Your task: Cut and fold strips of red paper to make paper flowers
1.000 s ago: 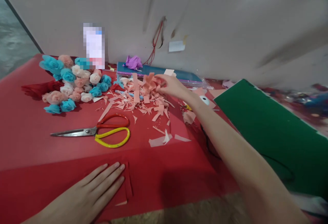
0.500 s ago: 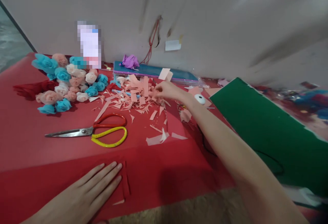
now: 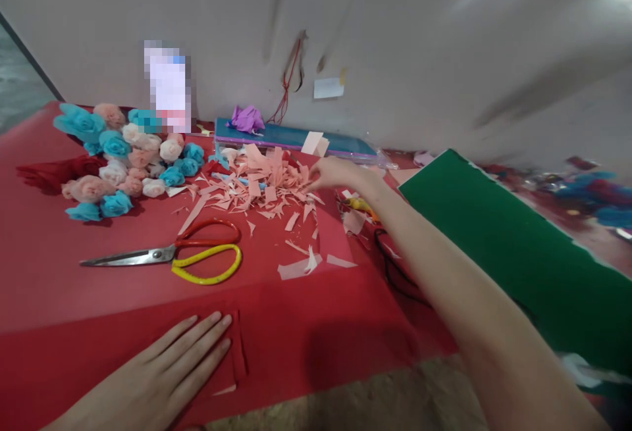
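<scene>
My left hand [image 3: 162, 372] lies flat, fingers stretched out, on a folded piece of red paper [image 3: 239, 345]. Beneath is a wide red sheet [image 3: 296, 326] along the front of the table. At the back, my right hand [image 3: 333, 173] touches the right side of a heap of pink paper scraps [image 3: 261, 177]. Its fingers are bent together; whatever is between them is hidden. Scissors [image 3: 168, 253] with one red and one yellow handle lie left of the middle, blades pointing left and apart from both hands.
Blue, pink, white and red paper roses [image 3: 113, 171] cluster at the back left. A blue packet [image 3: 296, 135] carries a crumpled purple paper [image 3: 247, 118]. To the right lies a green sheet [image 3: 513, 240]. A black cord [image 3: 395, 279] and a yellow object [image 3: 363, 206] lie by my right forearm.
My right hand has shifted slightly right along the scraps. Its forearm now hides a white round thing with a dark centre, and a yellow object shows beside it. My left hand stays on the paper.
</scene>
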`<state>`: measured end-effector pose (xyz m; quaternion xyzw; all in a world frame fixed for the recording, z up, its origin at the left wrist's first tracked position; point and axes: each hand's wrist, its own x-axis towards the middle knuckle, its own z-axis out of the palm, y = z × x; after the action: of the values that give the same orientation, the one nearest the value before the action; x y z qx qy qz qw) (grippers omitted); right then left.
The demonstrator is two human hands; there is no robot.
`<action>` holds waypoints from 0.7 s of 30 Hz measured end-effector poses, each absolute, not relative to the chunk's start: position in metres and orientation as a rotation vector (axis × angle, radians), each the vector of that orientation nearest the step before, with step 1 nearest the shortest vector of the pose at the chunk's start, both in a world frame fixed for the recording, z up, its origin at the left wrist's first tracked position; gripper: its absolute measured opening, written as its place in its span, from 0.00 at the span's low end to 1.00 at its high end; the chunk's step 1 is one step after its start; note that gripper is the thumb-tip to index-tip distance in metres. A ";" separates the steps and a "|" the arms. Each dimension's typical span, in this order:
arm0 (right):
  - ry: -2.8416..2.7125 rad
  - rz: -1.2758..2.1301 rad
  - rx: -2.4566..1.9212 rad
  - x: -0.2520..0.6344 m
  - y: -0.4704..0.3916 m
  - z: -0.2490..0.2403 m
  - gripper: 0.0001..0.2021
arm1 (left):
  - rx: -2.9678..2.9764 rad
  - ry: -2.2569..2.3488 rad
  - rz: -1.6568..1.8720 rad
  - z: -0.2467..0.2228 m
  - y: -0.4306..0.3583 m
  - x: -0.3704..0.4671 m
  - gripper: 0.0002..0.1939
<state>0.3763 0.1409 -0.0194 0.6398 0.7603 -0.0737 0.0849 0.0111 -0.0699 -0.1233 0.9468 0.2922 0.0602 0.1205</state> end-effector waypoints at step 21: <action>2.195 -0.107 2.229 0.340 0.112 0.003 0.13 | 2.852 0.818 0.059 -0.121 -0.069 0.010 0.32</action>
<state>0.3399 0.1121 0.0035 0.7121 0.7012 -0.0341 0.0056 0.0101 -0.0689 -0.1212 0.9574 0.2747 0.0198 0.0867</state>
